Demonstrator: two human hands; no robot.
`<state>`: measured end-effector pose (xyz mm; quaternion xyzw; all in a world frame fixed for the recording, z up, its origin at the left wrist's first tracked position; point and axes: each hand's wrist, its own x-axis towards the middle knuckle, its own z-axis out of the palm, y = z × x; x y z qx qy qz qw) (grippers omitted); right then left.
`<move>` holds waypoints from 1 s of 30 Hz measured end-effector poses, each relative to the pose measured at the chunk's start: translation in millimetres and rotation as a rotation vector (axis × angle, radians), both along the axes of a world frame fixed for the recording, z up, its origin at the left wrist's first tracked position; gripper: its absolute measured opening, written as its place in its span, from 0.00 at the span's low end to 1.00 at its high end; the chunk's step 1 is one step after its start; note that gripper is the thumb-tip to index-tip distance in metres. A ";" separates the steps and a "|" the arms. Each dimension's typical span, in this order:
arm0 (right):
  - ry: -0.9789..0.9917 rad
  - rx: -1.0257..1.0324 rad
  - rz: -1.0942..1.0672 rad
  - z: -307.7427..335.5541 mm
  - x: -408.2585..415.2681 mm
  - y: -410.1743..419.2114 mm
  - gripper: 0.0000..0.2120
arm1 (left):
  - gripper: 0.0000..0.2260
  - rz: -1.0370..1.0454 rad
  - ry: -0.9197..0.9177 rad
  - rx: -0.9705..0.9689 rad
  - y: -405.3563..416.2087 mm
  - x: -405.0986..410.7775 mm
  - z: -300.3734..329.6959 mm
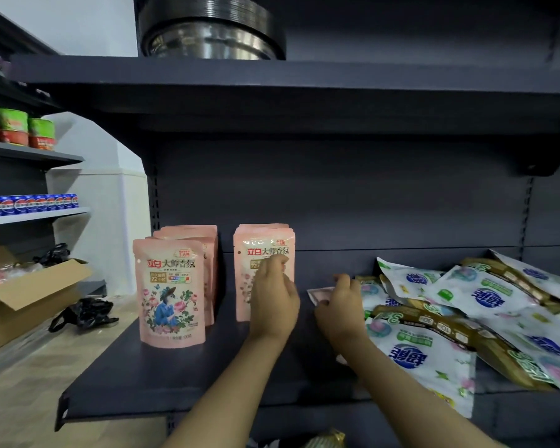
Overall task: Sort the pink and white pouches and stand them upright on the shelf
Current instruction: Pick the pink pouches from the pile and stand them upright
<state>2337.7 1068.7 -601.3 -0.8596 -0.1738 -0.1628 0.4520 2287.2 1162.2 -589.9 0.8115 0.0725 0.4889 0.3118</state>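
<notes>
1. At the far left, a side rack carries green-and-red tins (12,129) above a row of blue cans (29,204); below them an open cardboard box (29,294) sits on the floor, with a black plastic bag (84,313) just beside it.
2. On the dark shelf (162,376), a row of pink pouches (170,291) stands upright, one behind another.
3. Just right of it stands a second upright row of pink pouches (262,250); the left hand (274,302) is raised in front of it, fingertips bent toward the front pouch; whether they grasp it I cannot tell.
4. The right hand (341,310) reaches down onto a pink pouch lying flat (320,294), fingers curled at its edge, seemingly grasping it.
5. At the right, white pouches (466,315) with gold tops lie in a loose overlapping pile; one hangs over the shelf's front edge.
</notes>
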 end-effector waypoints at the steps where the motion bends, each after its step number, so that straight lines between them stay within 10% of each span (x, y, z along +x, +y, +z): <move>1: 0.015 -0.008 -0.017 -0.7 2.7 -7.2 0.19 | 0.15 -0.033 0.079 0.029 -5.9 6.0 0.6; 6: 0.099 0.029 -0.071 -15.5 16.5 -36.6 0.20 | 0.21 -0.124 0.565 0.056 -29.7 42.4 -7.2; 14: 0.111 0.096 -0.108 -23.9 28.2 -45.2 0.20 | 0.24 -0.125 0.795 -0.094 -34.3 104.4 -21.4; 24: 0.160 0.166 -0.154 -25.4 37.3 -44.0 0.17 | 0.11 -0.026 0.412 -0.270 -33.0 123.7 -26.8; 30: 0.060 0.087 -0.190 -21.4 35.8 -38.9 0.17 | 0.19 -0.116 0.026 0.254 -51.8 100.6 -13.0</move>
